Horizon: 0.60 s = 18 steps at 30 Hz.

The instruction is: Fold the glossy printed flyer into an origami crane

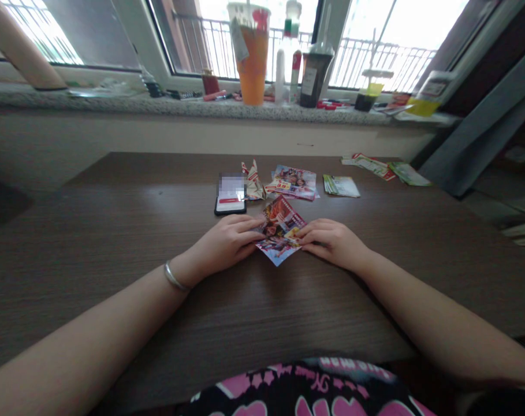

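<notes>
A square of colourful printed paper [282,222] lies turned like a diamond, one corner pointing toward me. My left hand [234,240] grips its left corner with the fingers, a silver bangle on the wrist. At the opposite corner my right hand [329,240] pinches the paper between thumb and fingers. Just beyond the left hand rests a phone [230,196] with its screen lit. Beside the phone stands a folded paper piece [254,184], cream with red print. Behind the square is a small stack of similar printed sheets [299,180].
Green and white paper sheets [341,186] lie right of the stack, with more printed strips [375,166] toward the far right edge. Beyond the table [136,231], the windowsill [179,110] holds a tall orange drink cup [252,63], a dark cup [315,78], bottles and pens.
</notes>
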Each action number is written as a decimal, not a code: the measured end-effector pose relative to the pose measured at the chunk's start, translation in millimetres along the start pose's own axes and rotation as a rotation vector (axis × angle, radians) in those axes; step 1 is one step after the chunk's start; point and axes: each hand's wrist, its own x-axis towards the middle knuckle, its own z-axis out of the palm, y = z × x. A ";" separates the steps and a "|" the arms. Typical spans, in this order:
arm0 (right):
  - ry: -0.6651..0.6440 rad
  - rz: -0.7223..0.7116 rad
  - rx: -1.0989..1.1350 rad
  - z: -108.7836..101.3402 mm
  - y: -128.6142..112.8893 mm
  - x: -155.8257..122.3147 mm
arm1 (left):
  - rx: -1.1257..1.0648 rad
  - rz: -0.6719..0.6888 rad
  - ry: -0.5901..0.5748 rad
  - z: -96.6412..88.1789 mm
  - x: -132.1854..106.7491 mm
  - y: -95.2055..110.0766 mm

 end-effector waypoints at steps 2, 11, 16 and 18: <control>-0.027 -0.005 0.017 2.5 2.1 -0.8 | 0.008 0.023 -0.041 1.2 -0.3 0.0; -0.166 -0.015 -0.023 1.9 1.9 0.2 | -0.121 0.077 -0.184 -0.4 0.5 3.2; -0.188 -0.065 -0.069 1.0 -0.8 2.3 | -0.189 0.093 -0.214 -2.1 1.8 5.8; -0.190 -0.078 -0.090 1.0 -1.3 2.8 | -0.219 0.102 -0.203 -2.0 2.5 6.7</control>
